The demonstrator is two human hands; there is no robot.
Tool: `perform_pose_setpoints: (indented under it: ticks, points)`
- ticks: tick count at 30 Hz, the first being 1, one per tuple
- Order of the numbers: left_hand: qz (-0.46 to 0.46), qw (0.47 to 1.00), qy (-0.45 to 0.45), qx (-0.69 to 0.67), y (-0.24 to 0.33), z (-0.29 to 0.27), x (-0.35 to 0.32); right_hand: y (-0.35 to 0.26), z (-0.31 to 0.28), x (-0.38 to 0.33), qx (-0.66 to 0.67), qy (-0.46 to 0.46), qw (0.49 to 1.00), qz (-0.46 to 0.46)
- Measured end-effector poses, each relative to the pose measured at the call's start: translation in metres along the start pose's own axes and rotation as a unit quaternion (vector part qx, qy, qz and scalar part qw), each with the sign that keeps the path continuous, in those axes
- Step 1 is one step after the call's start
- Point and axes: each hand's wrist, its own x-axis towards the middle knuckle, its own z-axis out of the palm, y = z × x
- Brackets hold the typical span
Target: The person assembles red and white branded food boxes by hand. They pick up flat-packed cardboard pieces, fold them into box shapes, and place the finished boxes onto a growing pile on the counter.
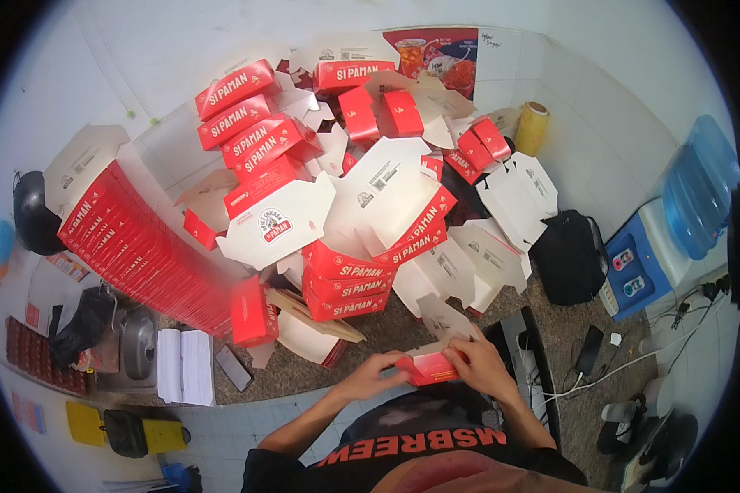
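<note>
A small red cardboard food box (432, 369) with a raised white lid flap is between my hands, close to my body at the counter's front edge. My left hand (373, 377) grips its left end, fingers bent over the side. On the right end, my right hand (480, 364) holds the wall with its thumb and fingers. Just beyond stand stacked red boxes (349, 289) with their white lids open. A tall leaning stack of nested boxes (136, 234) rises at the left, and more folded boxes (237, 90) are piled at the back.
A phone (233, 367) and an open notebook (185, 366) lie on the left of the counter, beside a metal sink (138, 345). At the right are a black bag (569, 256), a water dispenser (645, 255) and white cables (588, 384). A yellow roll (532, 129) stands behind.
</note>
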Motion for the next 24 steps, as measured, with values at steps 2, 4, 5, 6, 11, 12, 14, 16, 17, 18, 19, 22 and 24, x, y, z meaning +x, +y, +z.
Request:
perform_pose_setpoints:
  ticks: [2, 4, 5, 6, 11, 12, 14, 16, 17, 18, 19, 22, 24]
  points:
    - [0.002, 0.985, -0.020, 0.170, 0.002, 0.011, 0.004, 0.004, 0.015, -0.013, -0.059, -0.004, 0.996, 0.062]
    - [0.001, 0.966, -0.012, 0.258, -0.006, 0.026, 0.006, -0.020, 0.006, -0.025, -0.135, -0.036, 0.983, 0.122]
    - [0.004, 0.954, -0.010, 0.301, -0.007, 0.031, 0.010, -0.034, -0.004, -0.030, -0.167, -0.061, 0.973, 0.146]
    - [0.031, 0.935, -0.039, 0.352, -0.007, 0.035, 0.013, -0.050, -0.017, -0.036, -0.178, -0.109, 0.966, 0.154]
    - [0.193, 0.813, 0.010, 0.550, 0.015, 0.064, 0.022, 0.009, 0.031, -0.059, -0.128, -0.130, 0.982, 0.045]
    - [0.208, 0.806, 0.065, 0.551, 0.017, 0.068, 0.023, 0.019, 0.036, -0.061, -0.079, -0.077, 0.991, 0.078]
    - [0.217, 0.821, 0.154, 0.505, 0.010, 0.072, 0.026, 0.028, 0.040, -0.064, 0.023, 0.027, 0.990, 0.140]
    - [0.186, 0.892, 0.165, 0.377, -0.011, 0.075, 0.031, 0.028, 0.036, -0.057, 0.172, 0.161, 0.963, 0.131]
    - [0.159, 0.934, 0.140, 0.289, -0.023, 0.079, 0.036, 0.025, 0.035, -0.053, 0.272, 0.155, 0.936, 0.163]
    - [0.130, 0.966, 0.110, 0.196, -0.027, 0.086, 0.042, 0.023, 0.033, -0.051, 0.366, 0.150, 0.897, 0.197]
    - [0.211, 0.928, 0.162, 0.262, -0.028, 0.092, 0.047, 0.023, 0.033, -0.046, 0.366, 0.154, 0.906, 0.150]
    - [0.175, 0.956, 0.189, 0.140, -0.013, 0.100, 0.057, 0.005, 0.029, -0.027, 0.398, 0.193, 0.893, 0.080]
    - [0.230, 0.934, 0.213, 0.174, -0.003, 0.093, 0.064, -0.007, 0.016, -0.014, 0.409, 0.213, 0.886, 0.043]
